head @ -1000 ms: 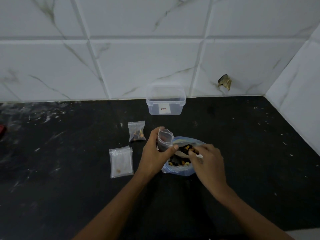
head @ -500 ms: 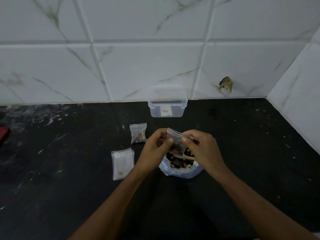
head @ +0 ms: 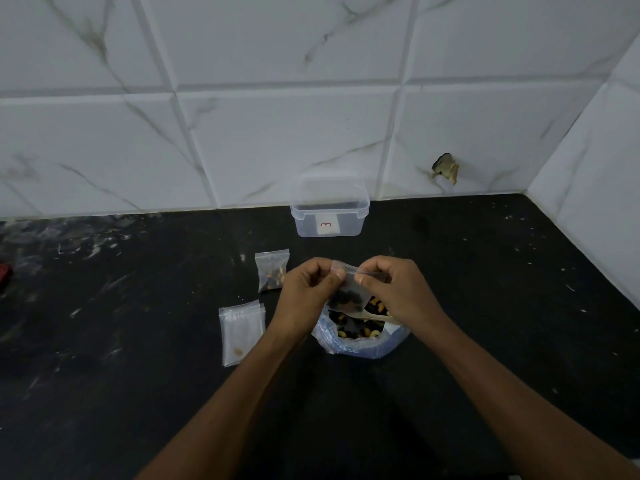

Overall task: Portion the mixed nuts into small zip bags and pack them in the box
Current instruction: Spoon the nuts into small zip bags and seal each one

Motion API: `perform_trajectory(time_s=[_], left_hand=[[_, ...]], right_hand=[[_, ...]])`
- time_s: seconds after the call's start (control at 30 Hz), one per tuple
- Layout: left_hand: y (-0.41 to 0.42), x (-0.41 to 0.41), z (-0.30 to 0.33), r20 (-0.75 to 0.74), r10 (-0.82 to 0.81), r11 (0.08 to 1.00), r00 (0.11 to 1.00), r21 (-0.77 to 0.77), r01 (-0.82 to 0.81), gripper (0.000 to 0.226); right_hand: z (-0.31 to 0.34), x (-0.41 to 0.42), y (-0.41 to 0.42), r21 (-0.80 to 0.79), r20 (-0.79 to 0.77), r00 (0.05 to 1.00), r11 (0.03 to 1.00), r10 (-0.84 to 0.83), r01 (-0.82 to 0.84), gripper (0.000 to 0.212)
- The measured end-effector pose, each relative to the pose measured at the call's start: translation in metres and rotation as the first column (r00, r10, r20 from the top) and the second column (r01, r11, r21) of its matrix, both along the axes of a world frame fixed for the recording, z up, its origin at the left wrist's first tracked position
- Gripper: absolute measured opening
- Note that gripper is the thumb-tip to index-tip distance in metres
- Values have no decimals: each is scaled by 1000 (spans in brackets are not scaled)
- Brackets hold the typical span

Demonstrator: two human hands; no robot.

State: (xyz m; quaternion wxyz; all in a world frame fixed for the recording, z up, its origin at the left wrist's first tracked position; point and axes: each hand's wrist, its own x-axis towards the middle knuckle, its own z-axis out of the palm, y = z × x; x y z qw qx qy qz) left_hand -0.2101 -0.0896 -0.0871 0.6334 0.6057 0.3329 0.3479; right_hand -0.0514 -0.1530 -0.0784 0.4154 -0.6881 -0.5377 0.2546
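Observation:
A small zip bag (head: 347, 295) with dark nuts in its bottom hangs above the big blue bag of mixed nuts (head: 360, 336). My left hand (head: 308, 296) pinches the small bag's top edge at its left end. My right hand (head: 394, 289) pinches the same edge at its right end. A pale spoon (head: 375, 317) lies in the nut bag. A filled small bag (head: 272, 273) lies to the left on the counter. A flat stack of small zip bags (head: 241, 331) lies nearer me at the left. The clear plastic box (head: 329, 209) stands open against the wall.
The black counter (head: 502, 306) meets white marble tiles at the back and at the right corner. A chipped spot (head: 446, 168) marks the back wall. A red object (head: 5, 273) shows at the far left edge.
My right hand left the nut bag and came up to the small bag's top. Both hands now hold that top edge, and the bag has dark nuts in it.

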Motion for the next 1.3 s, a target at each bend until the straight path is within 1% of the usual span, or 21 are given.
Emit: perform_trajectory(time_s=[0.1,0.23,0.3,0.4,0.5,0.63,0.77,0.97,1.07,1.17,1.3], left_hand=[[1,0,4,-32,-34,999,999,5,34,12],[1,2,7,-64,0,999,998,43,3,13],[0,3,8,-84,5,997,996,77,1,14],[-1,2,7,-75,1,996,997,85,5,15],[0,1,5,-63,9,997,998,72,-4,13],[2,-2,3,-33,39,999,999,27,-38,7],[6,-8,0,8,31,999,999,-28,-31,9],[6,-9,-6,-23,51,999,998,2,-51,9],[7,-12,-7,-58,47,998,997,40,-45,10],[7,-16,-7,-66,65,997,996,36,-62,10],[6,-20,-9,-70,48,999,996,7,-47,11]], right_hand=[[1,1,2,-11,10,1000,1000,25,-25,8],[3,0,2,6,-30,999,1000,31,-31,7],[3,-1,3,2,-25,999,999,35,-35,7],[5,0,3,-6,5,999,999,44,-44,7],[6,-1,2,-10,1,1000,1000,28,-28,7],[7,1,-1,-58,-46,999,998,-2,-1,8],[8,7,-7,-73,-97,995,997,-37,30,11],[6,7,-8,-101,-197,977,993,-80,61,9],[5,4,-8,-159,-270,960,987,-70,27,8],[4,4,-9,-171,-333,940,985,-72,15,9],[1,2,-6,-154,-292,955,988,-62,17,8]])
